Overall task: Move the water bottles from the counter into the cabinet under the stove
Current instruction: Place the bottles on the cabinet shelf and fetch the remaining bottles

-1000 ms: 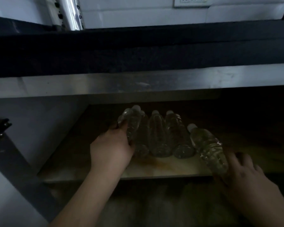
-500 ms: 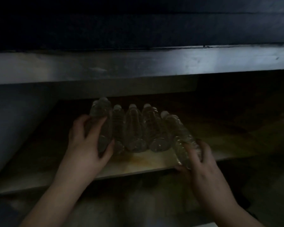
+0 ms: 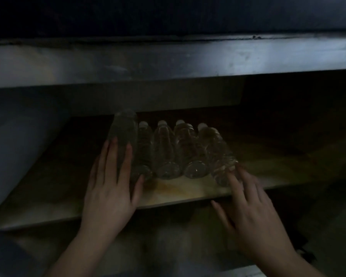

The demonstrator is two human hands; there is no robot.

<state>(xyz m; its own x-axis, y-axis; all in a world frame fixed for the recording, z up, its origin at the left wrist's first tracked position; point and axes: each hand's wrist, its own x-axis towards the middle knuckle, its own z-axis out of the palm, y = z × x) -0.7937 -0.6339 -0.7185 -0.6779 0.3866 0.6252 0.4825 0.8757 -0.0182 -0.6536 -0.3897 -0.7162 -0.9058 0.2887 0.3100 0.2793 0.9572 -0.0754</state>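
Note:
Several clear water bottles (image 3: 168,152) lie side by side on the cabinet shelf (image 3: 180,190), caps pointing to the back. My left hand (image 3: 112,182) rests with straight fingers on the leftmost bottle (image 3: 125,128), thumb beside its base. My right hand (image 3: 250,208) reaches in from the right, its straight fingertips touching the base of the rightmost bottle (image 3: 218,154). Neither hand grips a bottle.
A steel ledge (image 3: 168,60) runs across above the dim opening. The cabinet's left wall (image 3: 18,140) is pale; the right side of the shelf (image 3: 288,156) is dark. The shelf's front edge is just under my hands.
My left hand has let go of the leftmost bottle and laid its fingers flat on it. My right hand released the rightmost bottle and drew back to fingertip contact.

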